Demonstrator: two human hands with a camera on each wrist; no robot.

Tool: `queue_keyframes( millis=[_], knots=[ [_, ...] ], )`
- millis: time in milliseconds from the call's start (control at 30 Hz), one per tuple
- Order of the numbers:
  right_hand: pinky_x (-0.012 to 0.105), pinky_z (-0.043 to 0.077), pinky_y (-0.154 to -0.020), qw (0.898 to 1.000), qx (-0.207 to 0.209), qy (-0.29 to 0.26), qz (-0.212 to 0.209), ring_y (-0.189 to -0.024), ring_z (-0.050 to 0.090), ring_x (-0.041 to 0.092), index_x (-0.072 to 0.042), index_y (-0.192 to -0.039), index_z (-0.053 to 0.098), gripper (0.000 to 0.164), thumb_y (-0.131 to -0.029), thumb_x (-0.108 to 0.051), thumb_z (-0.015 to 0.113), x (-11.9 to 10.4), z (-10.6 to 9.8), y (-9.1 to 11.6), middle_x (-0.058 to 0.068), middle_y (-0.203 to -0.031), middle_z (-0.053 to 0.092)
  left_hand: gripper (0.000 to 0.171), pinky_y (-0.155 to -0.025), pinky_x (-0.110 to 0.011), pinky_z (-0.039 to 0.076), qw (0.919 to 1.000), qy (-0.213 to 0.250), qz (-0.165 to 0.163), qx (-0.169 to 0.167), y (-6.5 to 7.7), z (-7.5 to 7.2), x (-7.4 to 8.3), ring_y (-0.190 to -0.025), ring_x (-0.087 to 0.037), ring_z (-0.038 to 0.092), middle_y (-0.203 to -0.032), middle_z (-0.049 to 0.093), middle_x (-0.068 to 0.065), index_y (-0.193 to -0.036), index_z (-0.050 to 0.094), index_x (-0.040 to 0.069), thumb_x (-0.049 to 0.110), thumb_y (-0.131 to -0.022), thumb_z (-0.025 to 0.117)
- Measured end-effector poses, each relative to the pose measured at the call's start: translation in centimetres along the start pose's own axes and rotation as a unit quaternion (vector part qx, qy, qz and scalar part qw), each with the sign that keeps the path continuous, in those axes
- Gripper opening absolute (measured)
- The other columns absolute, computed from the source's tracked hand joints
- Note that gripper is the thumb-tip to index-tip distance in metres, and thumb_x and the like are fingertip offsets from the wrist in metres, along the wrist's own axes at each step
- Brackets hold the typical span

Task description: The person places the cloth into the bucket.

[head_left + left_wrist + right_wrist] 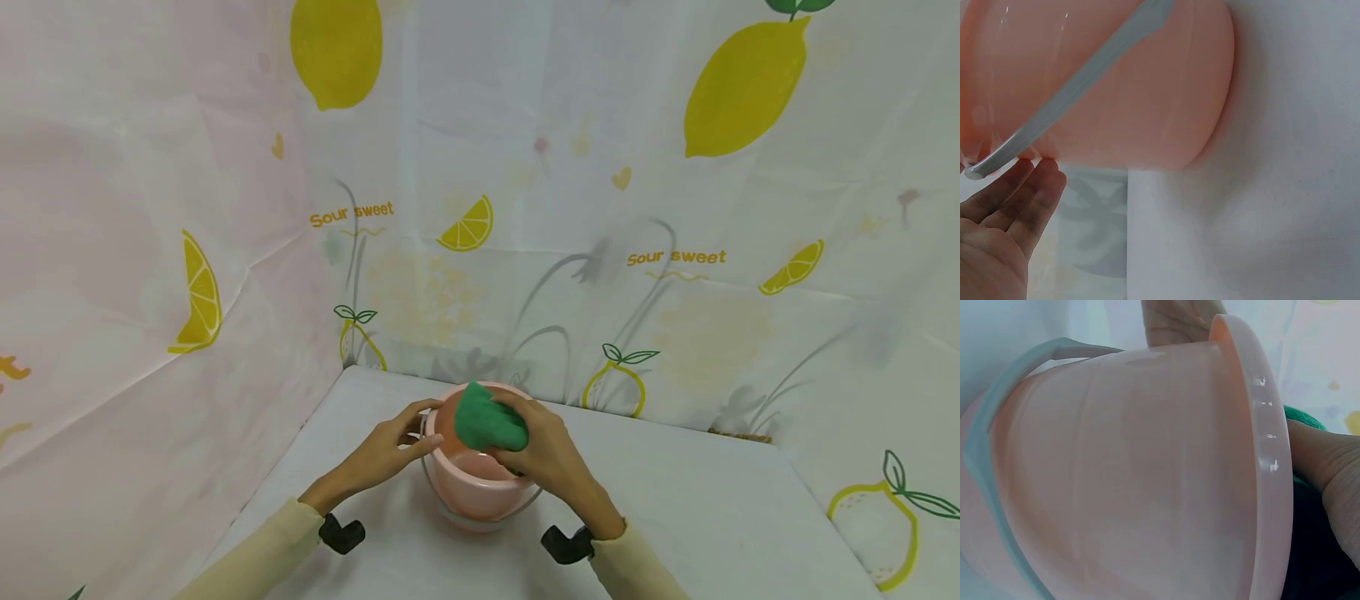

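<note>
A pink bucket (pixel 474 498) stands upright on the white table, its grey handle (pixel 1072 90) hanging down against the outer wall. At the bucket's left side is my left hand (pixel 381 452), its thumb by the rim. Extended fingers (pixel 1038 187) touch the outside of the wall in the left wrist view. My right hand (pixel 551 446) grips a bunched green cloth (pixel 487 419) over the bucket's mouth. Only a green edge of the cloth shows past the rim (pixel 1272 456) in the right wrist view, with a dark patch below the thumb.
The white tabletop (pixel 675 500) extends around the bucket, widest to the right. Behind it and to the left hang lemon-printed sheets (pixel 525 183), meeting at a corner near the table's back left. A black wrist mount (pixel 567 545) sits on each forearm by the sleeve.
</note>
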State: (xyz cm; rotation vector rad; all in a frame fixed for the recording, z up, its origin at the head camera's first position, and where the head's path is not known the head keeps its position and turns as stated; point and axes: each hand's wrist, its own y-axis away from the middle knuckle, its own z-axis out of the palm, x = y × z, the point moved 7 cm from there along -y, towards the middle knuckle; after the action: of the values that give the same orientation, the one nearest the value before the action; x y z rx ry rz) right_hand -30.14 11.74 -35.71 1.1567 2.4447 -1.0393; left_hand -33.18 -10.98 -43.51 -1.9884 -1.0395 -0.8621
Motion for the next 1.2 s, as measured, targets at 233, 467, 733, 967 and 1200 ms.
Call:
queue_keyframes(
  millis=[233,467,733,967,1200],
  knots=[
    [0.046,0.056,-0.087,1.0,-0.006,-0.004,-0.014,-0.108,0.064,0.023,-0.016,-0.139,0.059,0.071,-0.077,-0.018,0.093,0.0,0.5,-0.1,0.003,-0.139,0.06,0.054,-0.1,-0.045,0.052,1.0,0.002,0.002,-0.001,0.0,0.0,0.1,-0.115,-0.018,0.065,-0.125,0.065,-0.004,-0.151,0.044,0.035,0.042,-0.102,0.065],
    [0.044,0.056,-0.085,1.0,-0.017,-0.006,-0.004,-0.104,0.064,0.022,-0.015,-0.137,0.06,0.069,-0.077,-0.018,0.093,0.2,1.0,-0.1,0.004,-0.134,0.062,0.054,-0.1,-0.045,0.052,1.0,0.0,0.001,-0.002,-0.1,0.1,0.0,-0.116,-0.018,0.064,-0.126,0.065,-0.003,-0.151,0.043,0.037,0.042,-0.102,0.064],
    [0.046,0.057,-0.084,1.0,-0.022,0.018,0.005,-0.103,0.065,0.024,-0.013,-0.136,0.061,0.067,-0.078,-0.02,0.093,0.5,1.4,0.0,0.009,-0.13,0.064,0.054,-0.099,-0.046,0.052,1.0,-0.001,-0.004,-0.003,-0.1,0.1,-0.1,-0.117,-0.02,0.064,-0.131,0.064,-0.005,-0.151,0.043,0.038,0.043,-0.102,0.064],
    [0.046,0.057,-0.084,0.999,-0.024,0.028,0.003,-0.103,0.065,0.023,-0.013,-0.135,0.062,0.066,-0.077,-0.021,0.093,0.5,1.6,-0.1,0.008,-0.128,0.064,0.053,-0.099,-0.045,0.052,1.0,-0.003,-0.006,-0.005,-0.1,0.1,-0.3,-0.117,-0.02,0.064,-0.13,0.064,-0.005,-0.151,0.044,0.037,0.042,-0.102,0.064],
    [0.046,0.057,-0.083,0.999,-0.028,0.037,-0.001,-0.102,0.065,0.023,-0.011,-0.134,0.062,0.067,-0.077,-0.021,0.093,0.4,1.7,-0.1,0.008,-0.126,0.065,0.053,-0.099,-0.045,0.052,1.0,-0.001,-0.001,-0.006,0.0,0.1,0.0,-0.117,-0.02,0.064,-0.133,0.064,-0.006,-0.151,0.044,0.036,0.04,-0.103,0.064]
  ],
)
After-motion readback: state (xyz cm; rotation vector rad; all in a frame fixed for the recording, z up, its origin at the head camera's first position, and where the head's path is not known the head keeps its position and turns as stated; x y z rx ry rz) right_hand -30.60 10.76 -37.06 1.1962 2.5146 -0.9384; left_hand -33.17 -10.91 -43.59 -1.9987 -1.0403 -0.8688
